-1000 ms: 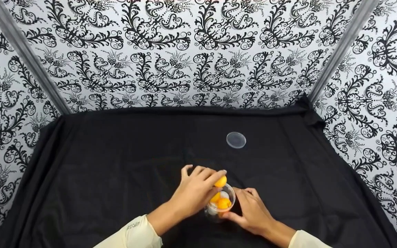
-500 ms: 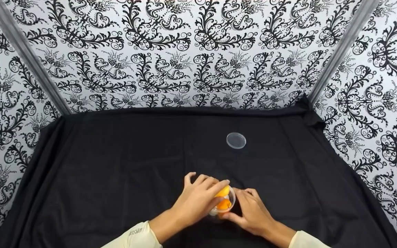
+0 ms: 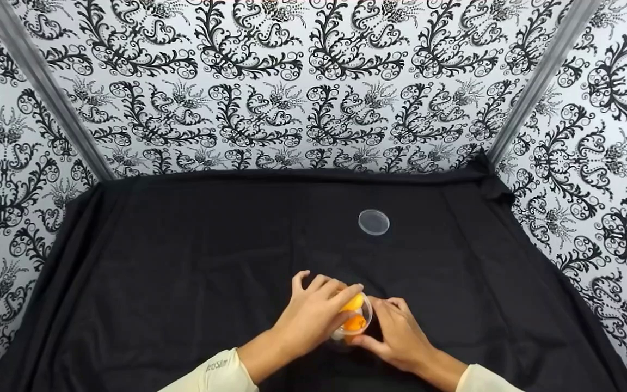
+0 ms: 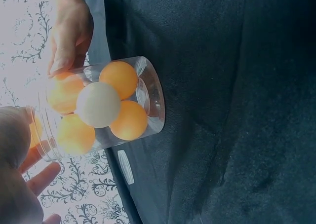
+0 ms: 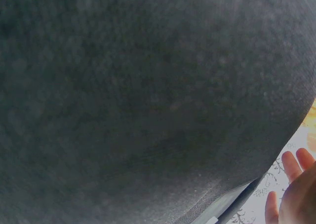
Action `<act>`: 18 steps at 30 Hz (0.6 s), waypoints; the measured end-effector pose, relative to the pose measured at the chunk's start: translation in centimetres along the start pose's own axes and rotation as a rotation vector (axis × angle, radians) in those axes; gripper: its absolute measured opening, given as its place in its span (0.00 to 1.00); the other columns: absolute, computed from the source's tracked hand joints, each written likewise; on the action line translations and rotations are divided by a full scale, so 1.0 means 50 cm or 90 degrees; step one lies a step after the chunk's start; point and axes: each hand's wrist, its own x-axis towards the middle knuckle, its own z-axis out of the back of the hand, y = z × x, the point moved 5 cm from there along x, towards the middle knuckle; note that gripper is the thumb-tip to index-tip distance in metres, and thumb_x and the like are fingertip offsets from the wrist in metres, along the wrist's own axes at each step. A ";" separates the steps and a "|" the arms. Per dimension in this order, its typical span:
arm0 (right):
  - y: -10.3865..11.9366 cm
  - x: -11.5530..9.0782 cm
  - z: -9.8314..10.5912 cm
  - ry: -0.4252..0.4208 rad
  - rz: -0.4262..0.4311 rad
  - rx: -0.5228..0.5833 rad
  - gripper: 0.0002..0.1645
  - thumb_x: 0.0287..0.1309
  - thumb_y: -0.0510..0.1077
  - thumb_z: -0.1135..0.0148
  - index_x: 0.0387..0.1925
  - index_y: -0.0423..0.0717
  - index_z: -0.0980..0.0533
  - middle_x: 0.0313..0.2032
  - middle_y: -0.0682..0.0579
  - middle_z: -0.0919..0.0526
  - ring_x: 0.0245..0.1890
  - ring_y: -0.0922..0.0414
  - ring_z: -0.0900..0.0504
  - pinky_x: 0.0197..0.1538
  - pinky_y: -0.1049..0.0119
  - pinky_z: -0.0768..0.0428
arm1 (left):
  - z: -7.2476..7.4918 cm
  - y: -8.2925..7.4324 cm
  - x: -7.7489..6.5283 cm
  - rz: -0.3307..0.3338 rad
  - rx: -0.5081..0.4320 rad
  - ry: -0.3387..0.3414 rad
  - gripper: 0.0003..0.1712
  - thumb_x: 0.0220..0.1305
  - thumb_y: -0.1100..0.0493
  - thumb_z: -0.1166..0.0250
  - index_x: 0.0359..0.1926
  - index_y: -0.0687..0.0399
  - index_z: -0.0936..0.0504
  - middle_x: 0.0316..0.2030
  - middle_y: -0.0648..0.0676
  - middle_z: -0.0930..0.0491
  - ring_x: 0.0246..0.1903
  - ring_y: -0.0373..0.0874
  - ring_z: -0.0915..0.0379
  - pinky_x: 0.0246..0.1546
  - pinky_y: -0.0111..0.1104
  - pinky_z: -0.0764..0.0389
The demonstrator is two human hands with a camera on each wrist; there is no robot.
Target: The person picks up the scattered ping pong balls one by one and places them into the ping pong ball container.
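Note:
A clear plastic jar [image 4: 157, 93] stands upright on the black cloth, with several orange and white table tennis balls inside, such as this white ball [image 4: 98, 104]. My right hand [image 3: 400, 337] grips the jar's side near the rim, thumb in front. Over the mouth, my left hand [image 3: 311, 313] pinches a yellow-orange ball [image 3: 353, 302] between thumb and forefinger, its other fingers spread. That ball sits within the rim in the left wrist view. An orange ball [image 3: 354, 323] shows below it. In the right wrist view only a hand [image 5: 298, 199] appears at the lower right corner.
A round clear lid [image 3: 374, 222] lies flat on the black cloth [image 3: 210, 245], beyond the jar. Behind the table stands a white wall [image 3: 270, 109] with black scroll patterns; similar panels rise on both sides.
My left hand has lowered the ball from above the rim into the jar's mouth, then stayed nearly still over the last half second. The right hand keeps its grip on the jar.

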 end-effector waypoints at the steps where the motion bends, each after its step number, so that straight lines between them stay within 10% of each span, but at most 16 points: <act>1: 0.000 0.000 0.000 -0.001 0.001 -0.001 0.46 0.55 0.72 0.34 0.64 0.46 0.28 0.57 0.58 0.16 0.52 0.61 0.16 0.56 0.58 0.28 | 0.000 0.000 0.000 -0.001 0.001 -0.003 0.32 0.62 0.45 0.28 0.66 0.36 0.23 0.48 0.42 0.18 0.48 0.40 0.23 0.54 0.61 0.26; 18: -0.001 -0.003 -0.005 -0.002 0.003 0.008 0.45 0.56 0.71 0.34 0.65 0.47 0.29 0.58 0.58 0.17 0.51 0.61 0.16 0.55 0.59 0.29 | 0.002 -0.001 -0.002 -0.012 0.008 -0.031 0.30 0.60 0.43 0.28 0.64 0.36 0.21 0.46 0.42 0.18 0.47 0.39 0.23 0.54 0.61 0.26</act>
